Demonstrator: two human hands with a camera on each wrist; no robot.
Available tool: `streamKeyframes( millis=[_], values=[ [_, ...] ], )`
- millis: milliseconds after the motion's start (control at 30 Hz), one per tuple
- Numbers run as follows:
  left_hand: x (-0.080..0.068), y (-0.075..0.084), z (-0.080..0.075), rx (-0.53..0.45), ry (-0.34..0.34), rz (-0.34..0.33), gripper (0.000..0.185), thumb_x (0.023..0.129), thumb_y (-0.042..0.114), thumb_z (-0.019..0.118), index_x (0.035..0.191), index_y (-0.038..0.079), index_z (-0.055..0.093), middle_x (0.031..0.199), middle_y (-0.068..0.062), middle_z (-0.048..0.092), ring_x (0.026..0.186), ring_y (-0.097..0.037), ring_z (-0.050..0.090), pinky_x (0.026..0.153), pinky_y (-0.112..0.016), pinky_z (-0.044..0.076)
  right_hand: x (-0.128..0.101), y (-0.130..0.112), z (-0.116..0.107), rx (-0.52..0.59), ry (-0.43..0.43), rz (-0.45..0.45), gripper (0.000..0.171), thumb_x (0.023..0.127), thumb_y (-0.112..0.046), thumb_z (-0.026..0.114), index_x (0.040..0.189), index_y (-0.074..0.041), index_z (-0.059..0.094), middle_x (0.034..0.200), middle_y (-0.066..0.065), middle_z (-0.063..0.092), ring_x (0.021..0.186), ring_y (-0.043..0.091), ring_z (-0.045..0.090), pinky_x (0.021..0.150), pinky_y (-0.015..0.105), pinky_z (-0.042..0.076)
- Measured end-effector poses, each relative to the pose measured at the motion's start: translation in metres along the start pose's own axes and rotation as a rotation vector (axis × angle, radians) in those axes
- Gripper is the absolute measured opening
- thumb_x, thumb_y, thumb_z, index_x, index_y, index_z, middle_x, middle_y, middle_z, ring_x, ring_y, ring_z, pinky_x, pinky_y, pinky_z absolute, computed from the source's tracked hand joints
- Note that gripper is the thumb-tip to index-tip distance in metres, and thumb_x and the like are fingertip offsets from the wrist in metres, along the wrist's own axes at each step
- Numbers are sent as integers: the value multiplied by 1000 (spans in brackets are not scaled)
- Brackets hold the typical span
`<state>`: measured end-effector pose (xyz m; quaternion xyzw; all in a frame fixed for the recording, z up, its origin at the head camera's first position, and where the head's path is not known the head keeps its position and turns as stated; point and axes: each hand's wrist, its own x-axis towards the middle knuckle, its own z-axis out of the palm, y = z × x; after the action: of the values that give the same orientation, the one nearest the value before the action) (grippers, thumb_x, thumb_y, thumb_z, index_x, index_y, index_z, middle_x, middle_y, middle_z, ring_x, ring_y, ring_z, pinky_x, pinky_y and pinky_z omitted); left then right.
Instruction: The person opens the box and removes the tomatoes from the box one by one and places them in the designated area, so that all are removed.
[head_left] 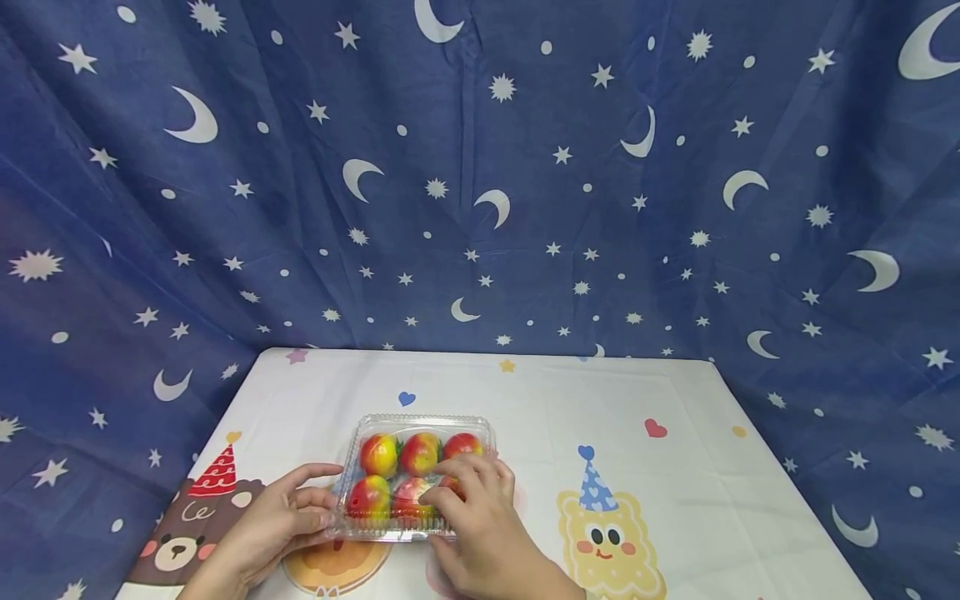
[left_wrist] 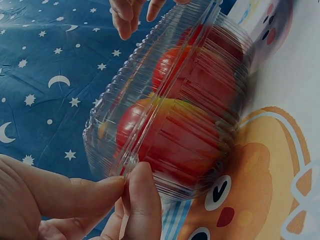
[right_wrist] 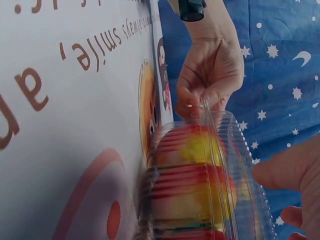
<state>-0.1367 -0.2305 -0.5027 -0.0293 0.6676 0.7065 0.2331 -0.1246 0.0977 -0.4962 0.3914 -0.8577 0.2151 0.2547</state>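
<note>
While the clear plastic clamshell box (head_left: 417, 475) of six red-yellow peaches (head_left: 379, 454) sits shut, the left hand (head_left: 273, 521) pinches its rim. The right hand (head_left: 480, 517) rests curled fingers on the lid; opening seems barely begun.

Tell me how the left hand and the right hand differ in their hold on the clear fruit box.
The left hand pinches the rim of the fruit box at its left edge; the right hand rests curled fingers on the lid. The left hand lies beside the box, the right hand over its near right part. Both touch the shut box on the table.
</note>
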Motion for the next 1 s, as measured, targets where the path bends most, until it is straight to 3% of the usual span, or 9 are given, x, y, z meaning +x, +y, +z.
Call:
streamKeyframes(
  millis=[500, 1000],
  values=[
    [1, -5, -2, -14, -20, 18, 77, 92, -9, 67, 161, -1, 33, 101, -2, 71, 80, -12, 68, 79, -33, 67, 7, -8, 4, 22, -131, 38, 49, 81, -27, 88, 125, -29, 67, 148, 0, 54, 144, 22, 38, 118, 51, 20],
    [0, -6, -2, -16, -19, 20, 77, 92, -8, 69, 160, 0, 34, 101, -1, 72, 81, -12, 69, 80, -34, 67, 16, -15, 10, -8, -109, -16, 48, 79, -26, 86, 123, -30, 68, 146, -1, 55, 141, 23, 43, 118, 51, 21]
  ],
)
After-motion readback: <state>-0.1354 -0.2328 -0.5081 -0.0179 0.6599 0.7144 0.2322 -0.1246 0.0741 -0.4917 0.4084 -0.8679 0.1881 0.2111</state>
